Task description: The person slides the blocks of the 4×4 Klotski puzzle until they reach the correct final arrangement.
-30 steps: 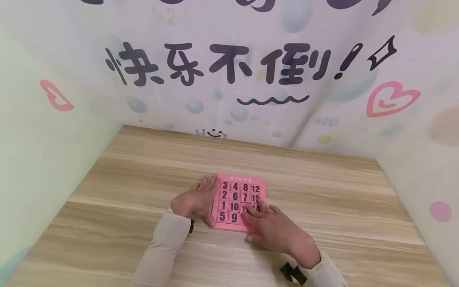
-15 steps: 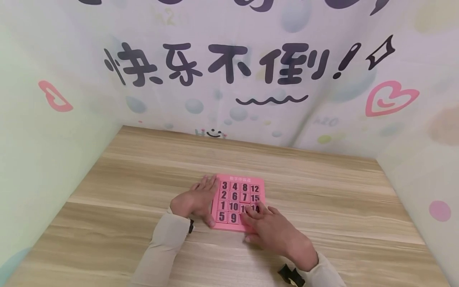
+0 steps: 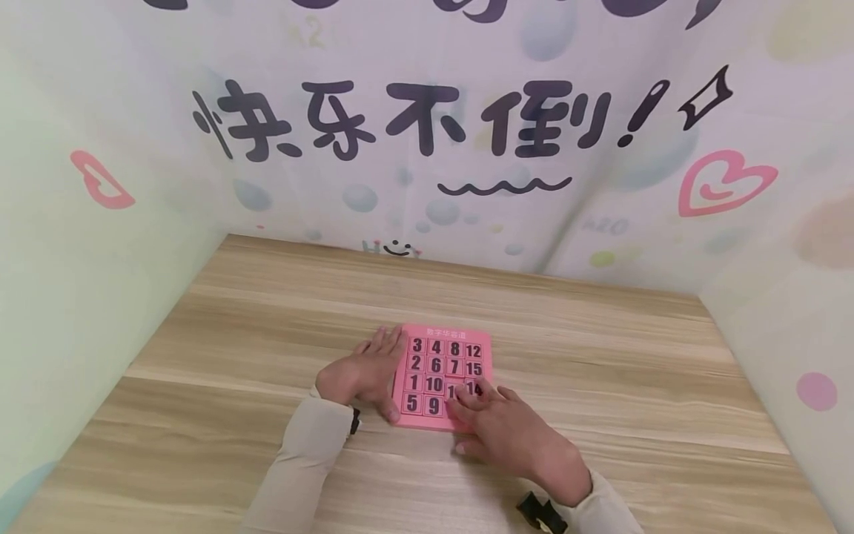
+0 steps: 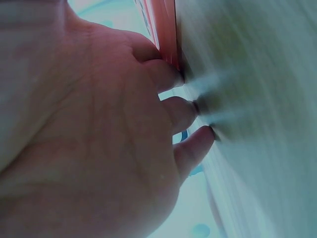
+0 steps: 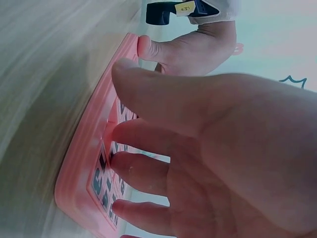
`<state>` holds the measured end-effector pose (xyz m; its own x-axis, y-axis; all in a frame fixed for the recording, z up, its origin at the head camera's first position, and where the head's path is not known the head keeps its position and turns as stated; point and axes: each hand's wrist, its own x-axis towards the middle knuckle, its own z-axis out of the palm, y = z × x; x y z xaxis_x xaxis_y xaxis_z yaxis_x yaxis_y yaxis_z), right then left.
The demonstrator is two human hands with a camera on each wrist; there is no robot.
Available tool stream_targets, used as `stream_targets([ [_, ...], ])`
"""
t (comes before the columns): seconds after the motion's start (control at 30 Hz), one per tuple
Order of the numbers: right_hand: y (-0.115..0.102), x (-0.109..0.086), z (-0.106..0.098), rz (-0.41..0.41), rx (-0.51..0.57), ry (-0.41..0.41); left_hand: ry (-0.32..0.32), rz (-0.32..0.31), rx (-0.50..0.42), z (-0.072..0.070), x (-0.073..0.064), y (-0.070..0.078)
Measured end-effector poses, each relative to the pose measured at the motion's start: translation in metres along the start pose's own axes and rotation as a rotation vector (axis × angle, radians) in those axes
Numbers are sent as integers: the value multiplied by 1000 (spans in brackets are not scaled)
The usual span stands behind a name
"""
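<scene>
A pink number slide puzzle (image 3: 422,423) lies flat on the wooden table. Its numbered tiles fill a grid; 3, 4, 8 and 12 make up the far row. Along its left side rests my left hand (image 3: 368,373), fingers spread, with the thumb at the near left corner. In the left wrist view, fingertips touch the tabletop beside the puzzle's edge (image 4: 169,29). My right hand (image 3: 510,430) reaches over the near right part, its fingertips on the tiles and its thumb by the near edge. Those fingers hide several tiles. A narrow gap shows below tile 7 (image 3: 454,366).
The wood-grain table (image 3: 267,297) extends around the puzzle on every side. Behind it hangs a printed cloth backdrop (image 3: 373,59), and pale walls stand left and right. Black straps, one a wrist mount (image 3: 542,512), sit on both wrists.
The tile under my right fingertips has slid slightly toward me, and the gap below tile 7 looks a little wider. My left hand stays put.
</scene>
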<state>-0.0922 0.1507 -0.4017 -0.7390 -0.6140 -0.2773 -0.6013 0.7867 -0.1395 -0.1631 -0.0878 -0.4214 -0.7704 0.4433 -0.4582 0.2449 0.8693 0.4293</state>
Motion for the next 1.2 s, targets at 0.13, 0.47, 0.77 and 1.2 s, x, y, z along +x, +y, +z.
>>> stream_targets([
  [0.13, -1, -1, -1, -13, -20, 4, 3, 2, -2, 0, 0, 0],
  [0.47, -3, -3, -2, -20, -33, -18, -3, -1, -1, 0, 0, -1],
  [0.77, -6, -5, -5, -19, -49, -50, -3, 2, -8, 1, 0, -2],
  [1.2, -8, -7, -8, -32, -93, -58, 0, 5, -20, -1, 0, -1],
])
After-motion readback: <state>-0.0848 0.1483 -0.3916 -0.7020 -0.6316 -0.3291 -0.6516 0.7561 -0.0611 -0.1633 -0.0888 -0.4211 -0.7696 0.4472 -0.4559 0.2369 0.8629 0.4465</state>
